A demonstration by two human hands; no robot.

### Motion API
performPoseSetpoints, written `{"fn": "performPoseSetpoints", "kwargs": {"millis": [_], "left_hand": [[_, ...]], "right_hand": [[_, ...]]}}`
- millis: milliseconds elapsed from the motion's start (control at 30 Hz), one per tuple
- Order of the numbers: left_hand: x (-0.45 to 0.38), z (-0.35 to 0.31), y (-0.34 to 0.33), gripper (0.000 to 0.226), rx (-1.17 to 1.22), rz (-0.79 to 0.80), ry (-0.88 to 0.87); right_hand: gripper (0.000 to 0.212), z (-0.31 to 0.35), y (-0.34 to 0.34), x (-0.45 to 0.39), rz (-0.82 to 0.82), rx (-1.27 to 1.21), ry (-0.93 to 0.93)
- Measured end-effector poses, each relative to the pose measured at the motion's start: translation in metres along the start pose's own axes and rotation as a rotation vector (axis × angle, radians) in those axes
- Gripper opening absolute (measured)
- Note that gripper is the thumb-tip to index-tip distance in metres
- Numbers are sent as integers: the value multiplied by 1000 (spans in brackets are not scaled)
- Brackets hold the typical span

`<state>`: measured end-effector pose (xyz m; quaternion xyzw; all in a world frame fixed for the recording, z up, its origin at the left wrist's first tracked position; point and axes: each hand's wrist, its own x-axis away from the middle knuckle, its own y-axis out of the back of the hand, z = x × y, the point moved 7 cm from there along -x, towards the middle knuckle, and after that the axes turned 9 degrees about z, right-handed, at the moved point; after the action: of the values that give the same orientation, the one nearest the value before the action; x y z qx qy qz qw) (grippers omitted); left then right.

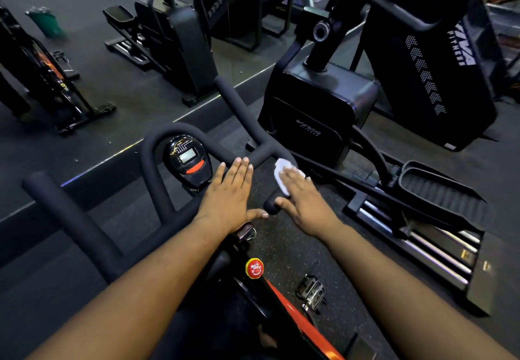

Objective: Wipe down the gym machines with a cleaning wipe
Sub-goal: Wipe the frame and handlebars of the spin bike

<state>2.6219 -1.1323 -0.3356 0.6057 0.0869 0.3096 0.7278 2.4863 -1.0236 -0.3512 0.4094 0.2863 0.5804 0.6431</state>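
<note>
Flat-fingered, the right hand pressed the small white cleaning wipe onto the black foam-padded handlebar of the spin bike, fingers straight, nothing curled round it. Left of the wipe, the left hand lay flat and straight-fingered on the same handlebar, beside the black oval console with its orange button. Wiping this bar's right-hand stub seemed the step in hand (judging by the wipe's place); next would come a sweep along the bar toward its forward horn. Right of the handlebar stood a dark elliptical machine, near but apart, leaving open floor between.
</note>
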Motion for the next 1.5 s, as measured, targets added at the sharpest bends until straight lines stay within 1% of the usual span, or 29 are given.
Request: {"fn": "performPoseSetpoints", "kwargs": {"millis": [67,167,267,333,400,467,533,600,700,800,933,967,1067,1133,1200,1267,1333,1367,1433,1467,1500], "left_hand": [[-4,2,2,119,-27,17,-7],[-6,4,4,121,-45,14,-20],[-11,4,7,124,-60,34,-29],[-19,4,11,131,-93,54,-42],[-25,6,15,137,-124,53,-61],[-27,7,14,138,-160,33,-72],[-27,7,12,136,-190,13,-82],[-27,7,10,136,-186,-10,-88],[-26,6,11,137,-168,-37,-95],[-25,6,13,137,-162,-45,-97],[-22,5,17,136,-159,-73,-95],[-21,6,18,135,-147,-86,-85],[-15,6,19,137,-105,-80,-50],[-13,6,17,138,-72,-58,-17],[-10,6,17,140,-58,-63,26],[-8,6,15,139,-36,-27,55],[-10,6,14,140,-34,-3,77],[-11,6,14,142,-41,7,83],[-15,7,13,144,-54,33,79],[-17,7,12,145,-57,49,72],[-19,8,12,145,-66,62,63]], "right_hand": [[85,-17,6,-16,56,-60,-90],[81,-21,8,-31,126,-175,-129],[80,-25,15,-49,171,-114,-125],[80,-26,24,-70,201,-39,-121],[79,-24,32,-93,224,7,-107],[76,-23,34,-112,230,7,-66],[71,-26,34,-117,193,10,-12],[65,-31,35,-105,115,-4,14],[63,-37,35,-72,15,-72,-49],[55,-50,35,-55,-53,-32,-123],[46,-51,64,-77,-268,-90,-89],[46,-45,67,-88,-281,-83,-91],[42,-17,56,-115,-202,-42,-110],[37,5,42,-116,-189,38,-78],[35,24,25,-111,-121,100,52],[43,34,13,-104,-4,85,214],[46,31,19,-101,40,99,344],[48,25,24,-103,53,154,379],[54,7,37,-114,35,289,364],[55,-5,43,-120,11,298,299],[54,-16,50,-126,-29,242,208]]}}
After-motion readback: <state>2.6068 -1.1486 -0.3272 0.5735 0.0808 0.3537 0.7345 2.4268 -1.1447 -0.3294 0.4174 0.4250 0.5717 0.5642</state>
